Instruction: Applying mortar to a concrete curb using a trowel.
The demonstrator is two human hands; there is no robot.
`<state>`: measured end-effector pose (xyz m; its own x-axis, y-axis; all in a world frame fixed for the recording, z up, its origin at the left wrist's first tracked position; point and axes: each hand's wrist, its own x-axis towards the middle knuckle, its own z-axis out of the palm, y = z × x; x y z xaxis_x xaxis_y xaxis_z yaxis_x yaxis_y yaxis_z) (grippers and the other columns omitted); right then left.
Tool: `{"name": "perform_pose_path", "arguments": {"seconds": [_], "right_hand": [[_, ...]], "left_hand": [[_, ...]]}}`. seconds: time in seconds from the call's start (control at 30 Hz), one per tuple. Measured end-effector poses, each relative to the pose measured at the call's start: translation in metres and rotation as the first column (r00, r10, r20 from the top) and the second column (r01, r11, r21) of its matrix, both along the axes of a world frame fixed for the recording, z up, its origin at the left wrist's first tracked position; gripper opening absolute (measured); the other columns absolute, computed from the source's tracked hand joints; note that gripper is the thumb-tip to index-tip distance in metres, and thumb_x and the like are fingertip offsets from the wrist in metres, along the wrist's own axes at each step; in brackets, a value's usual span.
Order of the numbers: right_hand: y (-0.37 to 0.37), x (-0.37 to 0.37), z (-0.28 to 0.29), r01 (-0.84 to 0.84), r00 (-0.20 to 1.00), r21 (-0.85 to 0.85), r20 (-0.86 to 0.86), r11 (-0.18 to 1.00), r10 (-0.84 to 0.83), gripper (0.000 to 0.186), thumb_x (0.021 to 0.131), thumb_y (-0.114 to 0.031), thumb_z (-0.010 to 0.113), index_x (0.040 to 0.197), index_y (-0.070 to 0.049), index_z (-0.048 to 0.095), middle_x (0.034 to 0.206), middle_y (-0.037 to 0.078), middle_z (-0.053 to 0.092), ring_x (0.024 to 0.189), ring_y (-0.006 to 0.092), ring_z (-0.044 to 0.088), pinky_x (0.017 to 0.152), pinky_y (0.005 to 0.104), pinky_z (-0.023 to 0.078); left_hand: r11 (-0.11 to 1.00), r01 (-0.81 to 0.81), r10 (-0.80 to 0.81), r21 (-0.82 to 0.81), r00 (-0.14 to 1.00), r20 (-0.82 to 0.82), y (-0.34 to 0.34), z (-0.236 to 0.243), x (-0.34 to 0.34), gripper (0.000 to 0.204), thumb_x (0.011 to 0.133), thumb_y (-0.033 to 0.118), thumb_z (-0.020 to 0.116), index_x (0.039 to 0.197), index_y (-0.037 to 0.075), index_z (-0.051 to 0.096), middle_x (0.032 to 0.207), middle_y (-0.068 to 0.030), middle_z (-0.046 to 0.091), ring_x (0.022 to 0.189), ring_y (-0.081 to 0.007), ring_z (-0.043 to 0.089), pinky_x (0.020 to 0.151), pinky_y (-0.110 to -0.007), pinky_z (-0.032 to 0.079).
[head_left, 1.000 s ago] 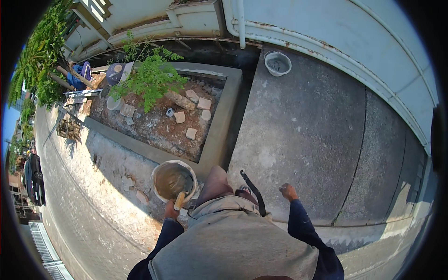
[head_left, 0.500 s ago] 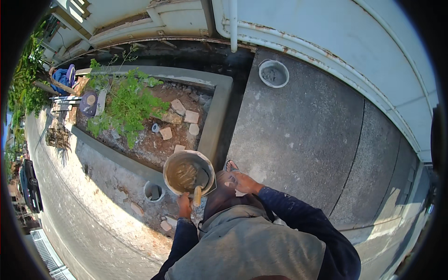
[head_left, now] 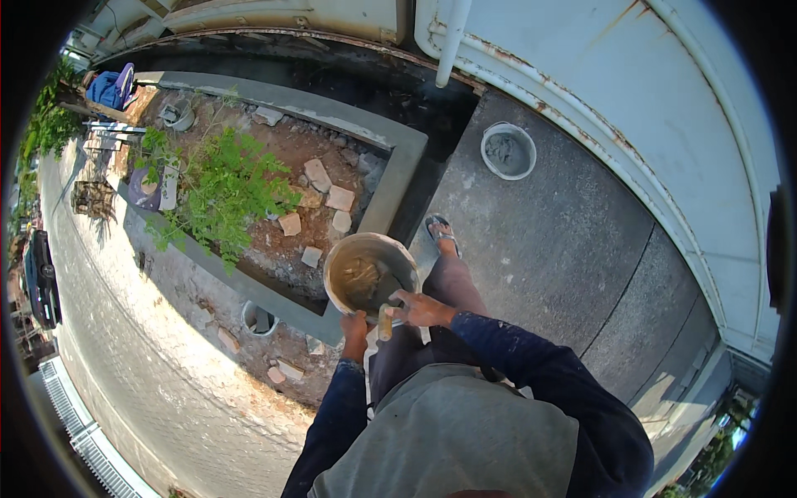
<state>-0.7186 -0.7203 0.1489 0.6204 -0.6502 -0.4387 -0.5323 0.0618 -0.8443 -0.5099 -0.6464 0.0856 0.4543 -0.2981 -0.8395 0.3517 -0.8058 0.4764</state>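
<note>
A round bucket (head_left: 330, 278) with wet mortar (head_left: 360, 278) inside is held in front of my body. My left hand (head_left: 355, 329) grips its near rim, fingers closed. A trowel lies in the bucket, its blade against the mortar and its wooden handle (head_left: 385, 324) sticking out over the near rim. My right hand (head_left: 422, 310) is at the rim, its fingers closed around the upper end of the trowel handle; part of the grip is hidden by the hand.
A second mortar bucket (head_left: 508, 151) stands on the concrete slab (head_left: 540, 249) by the white wall. A low cement-edged bed (head_left: 397, 178) holds a leafy plant (head_left: 224, 195) and broken tiles (head_left: 317, 175). A small pail (head_left: 260, 319) sits outside it. A dark channel (head_left: 415, 195) runs alongside.
My right hand has moved left from beside my leg to the trowel handle. The bucket has shifted right with my left hand, and my right foot shows farther out on the slab.
</note>
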Motion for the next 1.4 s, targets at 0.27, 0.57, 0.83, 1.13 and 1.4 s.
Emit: {"name": "perform_pose_path", "arguments": {"seconds": [0.27, 0.57, 0.83, 1.13, 1.4], "right_hand": [[-0.130, 0.008, -0.045, -0.053, 0.995, 0.670, -0.029, 0.741, 0.097, 0.063, 0.089, -0.045, 0.059, 0.129, -0.001, 0.038, 0.077, 0.013, 0.061, 0.050, 0.0185, 0.060, 0.043, 0.0296, 0.049], [-0.276, 0.017, -0.228, -0.129, 0.992, 0.774, 0.095, 0.620, 0.087, 0.037, 0.087, -0.029, 0.064, 0.106, 0.000, 0.049, 0.075, 0.012, 0.061, 0.051, 0.0147, 0.062, 0.043, 0.0238, 0.051], [-0.357, 0.044, -0.274, -0.396, 0.917, 0.781, 0.306, 0.483, 0.258, 0.043, 0.091, -0.039, 0.060, 0.107, 0.000, 0.051, 0.077, 0.015, 0.063, 0.057, 0.0173, 0.066, 0.047, 0.0258, 0.054], [-0.341, 0.081, -0.338, -0.727, 0.677, 0.302, 0.465, 0.617, 0.570, 0.038, 0.094, -0.042, 0.055, 0.104, -0.005, 0.059, 0.081, 0.010, 0.064, 0.072, 0.0157, 0.066, 0.054, 0.0279, 0.052], [-0.316, 0.083, -0.360, -0.647, 0.690, -0.152, 0.300, 0.747, 0.658, 0.047, 0.075, -0.016, 0.067, 0.119, -0.011, 0.052, 0.088, 0.016, 0.063, 0.083, 0.0321, 0.063, 0.075, 0.0379, 0.047]], "left_hand": [[0.990, 0.125, -0.105, -0.064, 0.961, 0.255, -0.076, -0.100, -0.043, 0.026, 0.078, 0.004, 0.059, 0.102, -0.007, 0.057, 0.090, -0.0153, 0.063, 0.073, -0.0240, 0.065, 0.055, -0.035, 0.053], [0.958, 0.243, -0.156, -0.153, 0.887, 0.435, -0.196, -0.235, -0.033, 0.026, 0.079, 0.008, 0.057, 0.102, -0.004, 0.058, 0.084, -0.0120, 0.064, 0.070, -0.0197, 0.063, 0.060, -0.031, 0.050], [0.939, 0.079, 0.079, -0.334, 0.898, 0.433, -0.237, -0.266, -0.001, 0.025, 0.078, 0.009, 0.061, 0.098, -0.002, 0.051, 0.076, -0.0136, 0.064, 0.063, -0.0163, 0.060, 0.057, -0.032, 0.047], [0.908, 0.173, 0.140, -0.383, 0.736, 0.662, -0.225, -0.299, 0.030, 0.025, 0.077, 0.011, 0.066, 0.093, -0.003, 0.052, 0.065, -0.0117, 0.061, 0.055, -0.0182, 0.058, 0.053, -0.033, 0.045], [0.980, 0.194, -0.041, -0.033, 0.363, 0.931, -0.222, -0.290, 0.048, 0.022, 0.070, 0.011, 0.068, 0.081, -0.003, 0.054, 0.080, -0.0193, 0.061, 0.070, -0.0319, 0.061, 0.064, -0.038, 0.047]]}}
